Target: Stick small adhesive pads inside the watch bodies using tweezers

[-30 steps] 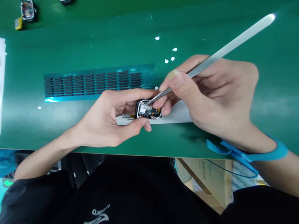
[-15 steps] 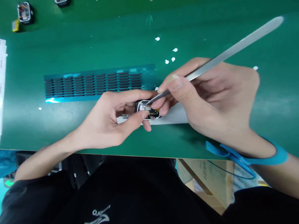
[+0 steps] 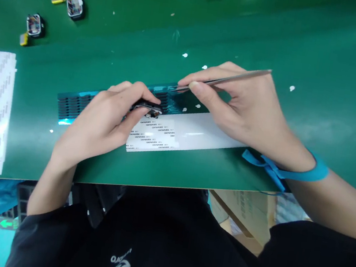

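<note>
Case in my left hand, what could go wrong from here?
The case is tipped on edge in your left hand, so its exposed insides might snag. Your right hand holds the tool with its tip at the blue sheet, which it could scratch. White tabs nearby might stick to that hand.

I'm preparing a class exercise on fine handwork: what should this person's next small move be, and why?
Probably ease the slim metal tool toward the nearest dark strip and lift its edge: the right hand has its tip by the strips on the blue sheet, while the left hand grips the small case.
</note>
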### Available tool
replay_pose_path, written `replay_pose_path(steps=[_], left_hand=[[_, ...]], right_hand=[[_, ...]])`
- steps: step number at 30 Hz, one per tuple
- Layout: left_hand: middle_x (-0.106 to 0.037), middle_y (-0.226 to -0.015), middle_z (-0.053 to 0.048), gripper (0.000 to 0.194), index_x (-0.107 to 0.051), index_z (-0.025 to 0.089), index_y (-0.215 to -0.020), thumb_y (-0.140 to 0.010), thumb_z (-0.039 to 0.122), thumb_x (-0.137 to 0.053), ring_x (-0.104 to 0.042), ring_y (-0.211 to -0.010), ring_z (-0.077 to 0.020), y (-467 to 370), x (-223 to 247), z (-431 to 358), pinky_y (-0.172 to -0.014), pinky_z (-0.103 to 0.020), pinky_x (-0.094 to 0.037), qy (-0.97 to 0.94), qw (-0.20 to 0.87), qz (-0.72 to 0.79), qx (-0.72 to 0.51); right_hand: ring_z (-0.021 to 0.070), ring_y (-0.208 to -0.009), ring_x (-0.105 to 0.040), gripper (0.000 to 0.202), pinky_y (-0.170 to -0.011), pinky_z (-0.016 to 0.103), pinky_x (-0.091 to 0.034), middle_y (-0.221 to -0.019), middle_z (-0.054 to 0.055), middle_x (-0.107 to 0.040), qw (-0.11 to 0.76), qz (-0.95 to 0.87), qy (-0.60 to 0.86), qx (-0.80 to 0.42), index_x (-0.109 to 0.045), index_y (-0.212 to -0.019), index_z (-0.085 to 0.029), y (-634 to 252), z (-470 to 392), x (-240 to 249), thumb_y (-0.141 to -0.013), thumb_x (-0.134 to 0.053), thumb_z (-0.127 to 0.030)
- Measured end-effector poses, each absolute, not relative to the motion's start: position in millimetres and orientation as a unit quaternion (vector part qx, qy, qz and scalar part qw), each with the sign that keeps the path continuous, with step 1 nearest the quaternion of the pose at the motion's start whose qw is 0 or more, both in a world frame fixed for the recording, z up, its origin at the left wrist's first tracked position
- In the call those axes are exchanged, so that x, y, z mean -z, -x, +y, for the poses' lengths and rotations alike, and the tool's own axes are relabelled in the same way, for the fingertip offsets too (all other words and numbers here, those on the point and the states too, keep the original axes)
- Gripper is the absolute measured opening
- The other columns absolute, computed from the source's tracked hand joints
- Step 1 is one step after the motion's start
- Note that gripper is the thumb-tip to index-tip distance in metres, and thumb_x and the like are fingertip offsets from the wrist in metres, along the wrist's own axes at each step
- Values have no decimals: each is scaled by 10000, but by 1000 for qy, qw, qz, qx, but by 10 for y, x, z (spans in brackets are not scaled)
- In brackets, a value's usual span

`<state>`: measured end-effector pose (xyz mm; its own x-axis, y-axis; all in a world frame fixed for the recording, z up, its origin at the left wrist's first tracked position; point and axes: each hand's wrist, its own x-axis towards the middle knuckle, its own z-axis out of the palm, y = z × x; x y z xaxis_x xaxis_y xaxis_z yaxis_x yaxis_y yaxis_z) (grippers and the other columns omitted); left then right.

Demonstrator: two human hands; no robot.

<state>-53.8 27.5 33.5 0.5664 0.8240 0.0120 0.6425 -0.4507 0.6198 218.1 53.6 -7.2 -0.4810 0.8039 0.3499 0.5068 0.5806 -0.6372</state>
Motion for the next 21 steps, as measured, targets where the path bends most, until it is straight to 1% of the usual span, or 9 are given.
replay_pose_path(steps=[2,4,6,9,11,13,16,18,21], left_hand=[[-796,-1257,-99,283,-692,189,-1300,-1107,222,-488,-754,-1166,-289,498,-277,289,-995,-464,-600,-863,265,414,-116],[-764,-1317,-129,299,-666,175,-1334,-1112,210,-467,-740,-1234,-309,476,-230,294,-1035,-499,-603,-883,229,403,-74],[-745,-1318,-151,313,-648,167,-1351,-1112,193,-449,-738,-1235,-315,471,-197,298,-1037,-515,-611,-898,191,394,-49],[-747,-1281,-154,315,-641,153,-1324,-1100,146,-420,-718,-1259,-318,461,-163,305,-1022,-507,-616,-911,164,376,-43],[-754,-1264,-151,317,-646,140,-1282,-1082,99,-403,-699,-1286,-317,440,-141,311,-1023,-494,-607,-916,154,369,-43],[-758,-1251,-148,323,-646,129,-1267,-1067,67,-400,-697,-1279,-307,414,-114,317,-1028,-476,-595,-917,149,369,-41],[-761,-1229,-136,340,-644,132,-1284,-1068,58,-392,-709,-1239,-283,390,-73,330,-1044,-453,-578,-915,147,375,-39],[-764,-1235,-138,361,-653,131,-1283,-1057,41,-385,-714,-1231,-278,388,-65,336,-1066,-456,-568,-913,144,380,-31],[-762,-1272,-164,366,-685,116,-1245,-1047,30,-389,-710,-1267,-295,399,-109,331,-1116,-487,-547,-918,149,366,-44]], right_hand=[[200,-907,-760,309,-879,374,-573,-1126,-10,-858,323,-831,385,-237,-818,-1007,-263,-2166,547,121,-1149,-553,-333],[204,-927,-770,318,-886,375,-584,-1163,-7,-857,314,-831,384,-251,-831,-1017,-275,-2156,557,157,-1150,-555,-361],[216,-971,-779,304,-890,383,-595,-1197,-2,-853,302,-828,390,-266,-840,-1060,-297,-2154,567,181,-1146,-561,-382],[236,-1019,-781,240,-900,401,-615,-1178,-12,-856,309,-830,382,-264,-843,-1144,-331,-2154,572,233,-1124,-604,-343],[240,-1029,-778,228,-856,397,-629,-1128,-14,-860,325,-837,373,-236,-838,-1183,-343,-2147,562,296,-1106,-628,-296],[234,-994,-776,245,-763,377,-633,-1070,-2,-857,339,-850,359,-186,-831,-1201,-332,-2133,550,370,-1095,-627,-247],[219,-922,-772,328,-675,361,-618,-1082,6,-849,351,-867,335,-110,-794,-1252,-328,-2111,545,425,-1070,-592,-146],[212,-883,-763,395,-698,368,-618,-1130,-10,-849,377,-864,327,-72,-750,-1318,-364,-2106,551,396,-1061,-589,-111],[202,-822,-745,475,-755,376,-622,-1125,-33,-855,407,-846,340,-60,-692,-1411,-441,-2114,550,291,-1070,-621,-119]])
